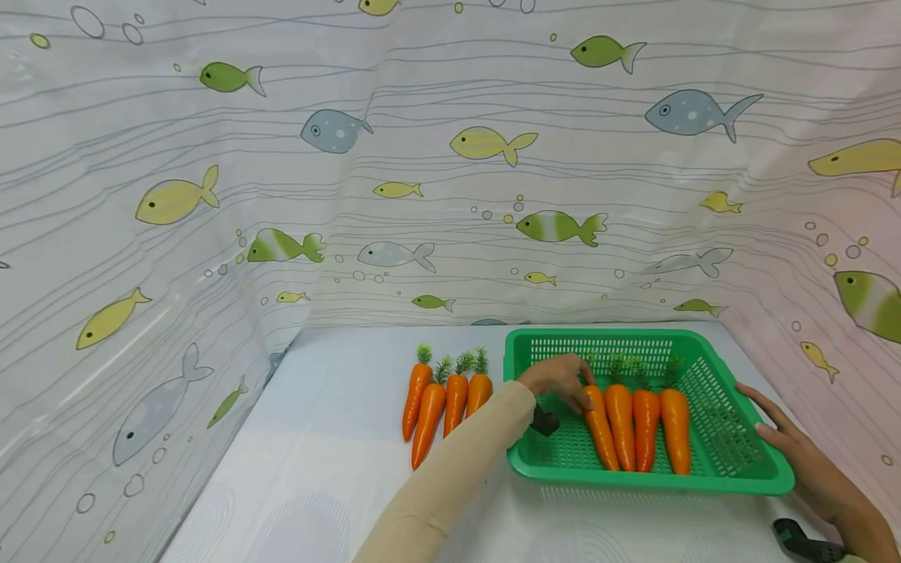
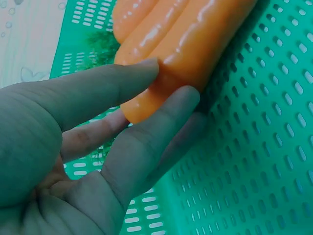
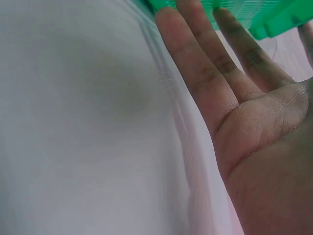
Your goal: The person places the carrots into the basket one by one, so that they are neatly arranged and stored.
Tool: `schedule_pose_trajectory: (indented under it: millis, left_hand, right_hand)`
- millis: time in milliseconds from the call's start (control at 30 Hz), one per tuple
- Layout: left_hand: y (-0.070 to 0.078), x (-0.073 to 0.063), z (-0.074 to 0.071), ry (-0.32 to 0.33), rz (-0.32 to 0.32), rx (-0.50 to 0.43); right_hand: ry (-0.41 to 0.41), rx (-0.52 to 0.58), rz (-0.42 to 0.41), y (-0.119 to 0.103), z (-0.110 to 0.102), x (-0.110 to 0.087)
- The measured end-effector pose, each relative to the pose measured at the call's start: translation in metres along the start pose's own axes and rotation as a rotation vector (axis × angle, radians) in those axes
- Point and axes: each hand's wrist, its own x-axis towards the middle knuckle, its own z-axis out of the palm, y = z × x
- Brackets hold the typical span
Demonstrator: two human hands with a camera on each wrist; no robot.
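A green plastic basket (image 1: 655, 478) with slotted walls stands at the right of the table. Inside it several orange carrots with leafy green tops lie side by side. My left hand (image 1: 563, 379) reaches into the basket and pinches the leftmost carrot (image 1: 601, 434) near its top. In the left wrist view, thumb and fingers sit around the thick end of that carrot (image 2: 195, 49). My right hand (image 1: 791, 442) is at the basket's right side, its fingertips touching the rim. Its fingers look straight in the right wrist view, beneath the green plastic (image 3: 288, 19).
Left of the basket, several more carrots (image 1: 428, 418) lie in a row on the white table (image 1: 317, 438), partly hidden by my left sleeve (image 1: 450, 477). A fish-patterned sheet (image 1: 422, 219) hangs around the back and sides.
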Motion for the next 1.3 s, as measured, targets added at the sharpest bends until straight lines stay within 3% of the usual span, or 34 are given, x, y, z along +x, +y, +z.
schedule_pose_trajectory:
  millis: [333, 533, 633, 833, 1033, 1167, 1300]
  left_hand:
    - [0.001, -0.01, -0.006, -0.062, 0.041, 0.053]
    - [0.002, -0.023, -0.022, -0.053, 0.07, 0.18]
    - [0.003, -0.03, -0.032, -0.048, 0.127, 0.164]
    - [-0.002, -0.046, -0.057, -0.045, 0.33, -0.011]
    - [-0.016, -0.07, -0.083, 0.031, 0.493, 0.028]
    - [-0.032, -0.086, -0.098, 0.102, 0.537, 0.042]
    - [-0.052, -0.102, -0.113, 0.186, 0.541, 0.059]
  right_hand:
    - [-0.01, 0.017, -0.008, -0.002, 0.0, 0.0]
    - [-0.037, 0.041, -0.03, -0.005, -0.002, -0.001]
    - [-0.031, 0.038, -0.033, -0.005, -0.002, -0.001]
    - [-0.016, 0.003, -0.03, -0.003, 0.0, -0.001]
    - [-0.014, -0.02, -0.034, -0.002, 0.001, -0.002]
    - [-0.023, -0.008, -0.027, -0.002, 0.001, -0.002]
    - [-0.023, 0.007, -0.01, -0.003, 0.001, -0.002]
